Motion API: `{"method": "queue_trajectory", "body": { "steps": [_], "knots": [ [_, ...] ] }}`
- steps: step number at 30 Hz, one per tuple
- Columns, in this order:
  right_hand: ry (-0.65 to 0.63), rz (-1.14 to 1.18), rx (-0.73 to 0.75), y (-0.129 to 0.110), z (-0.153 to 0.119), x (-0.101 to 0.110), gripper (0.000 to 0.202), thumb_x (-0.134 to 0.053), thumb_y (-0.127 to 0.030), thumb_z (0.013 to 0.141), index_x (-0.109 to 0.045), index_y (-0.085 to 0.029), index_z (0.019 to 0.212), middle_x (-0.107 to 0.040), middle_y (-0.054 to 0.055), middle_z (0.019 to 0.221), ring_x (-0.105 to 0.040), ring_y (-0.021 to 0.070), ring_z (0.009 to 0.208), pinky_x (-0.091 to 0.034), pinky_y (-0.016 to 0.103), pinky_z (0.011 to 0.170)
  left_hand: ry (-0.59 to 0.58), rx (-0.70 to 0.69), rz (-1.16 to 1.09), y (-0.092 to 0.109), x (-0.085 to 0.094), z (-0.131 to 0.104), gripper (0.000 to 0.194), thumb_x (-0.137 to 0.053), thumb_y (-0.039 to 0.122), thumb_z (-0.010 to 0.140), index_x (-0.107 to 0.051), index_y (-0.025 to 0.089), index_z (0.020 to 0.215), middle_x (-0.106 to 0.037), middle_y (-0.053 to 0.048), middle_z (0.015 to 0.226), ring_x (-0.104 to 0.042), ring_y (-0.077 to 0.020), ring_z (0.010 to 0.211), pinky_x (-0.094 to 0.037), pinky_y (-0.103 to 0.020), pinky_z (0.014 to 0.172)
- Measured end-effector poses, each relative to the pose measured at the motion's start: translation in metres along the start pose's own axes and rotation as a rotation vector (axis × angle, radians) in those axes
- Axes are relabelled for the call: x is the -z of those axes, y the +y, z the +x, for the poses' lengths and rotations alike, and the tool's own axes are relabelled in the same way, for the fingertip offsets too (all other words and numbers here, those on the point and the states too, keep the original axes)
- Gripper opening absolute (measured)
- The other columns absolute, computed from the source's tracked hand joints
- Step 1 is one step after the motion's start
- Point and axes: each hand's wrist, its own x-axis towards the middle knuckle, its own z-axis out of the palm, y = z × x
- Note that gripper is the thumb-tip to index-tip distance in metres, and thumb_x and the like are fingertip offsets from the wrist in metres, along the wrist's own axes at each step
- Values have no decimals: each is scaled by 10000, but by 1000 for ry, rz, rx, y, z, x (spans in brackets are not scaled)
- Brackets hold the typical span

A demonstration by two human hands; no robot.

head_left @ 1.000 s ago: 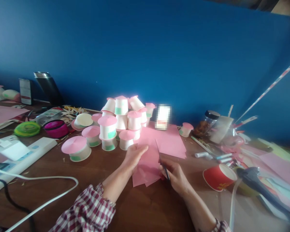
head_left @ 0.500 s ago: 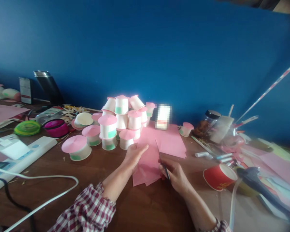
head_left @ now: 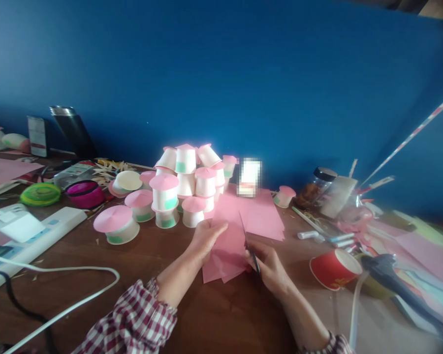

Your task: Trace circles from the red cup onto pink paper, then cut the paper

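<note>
My left hand (head_left: 205, 239) grips the left edge of a pink paper sheet (head_left: 227, 236), thumb on top and fingers hidden beneath. In my right hand (head_left: 268, 265) is a pair of scissors (head_left: 248, 241), its blades pointing away from me at the sheet's right edge. Under and beyond the held sheet lie more pink sheets (head_left: 264, 219). Just behind my left hand stands a stack of white paper cups (head_left: 165, 199) with pink paper tops and green patches.
A red paper cup (head_left: 334, 269) and a dark glue gun (head_left: 387, 275) lie to the right. Left are a power strip (head_left: 62, 226) with a white cable (head_left: 96, 269), a magenta round case (head_left: 84, 195) and a black flask (head_left: 74, 130). A blurred-out phone (head_left: 249, 177) stands behind the paper.
The scissors and the held sheet have shifted very slightly to the right. Both hands keep their grip, and the cups have not moved.
</note>
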Motion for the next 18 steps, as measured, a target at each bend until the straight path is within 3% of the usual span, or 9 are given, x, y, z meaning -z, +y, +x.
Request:
{"method": "queue_trajectory", "body": {
  "steps": [18],
  "knots": [
    [55,-64,-33,-1,0,0,565,-639,-607,734,-657,-87,954,-481,-25,540,-424,111,501,-339,254,489,-8,-8,12,0,-1,0,383,-783,443,581,-653,120,740,-623,-33,583,-569,-142,501,-381,-234,449]
  ]
}}
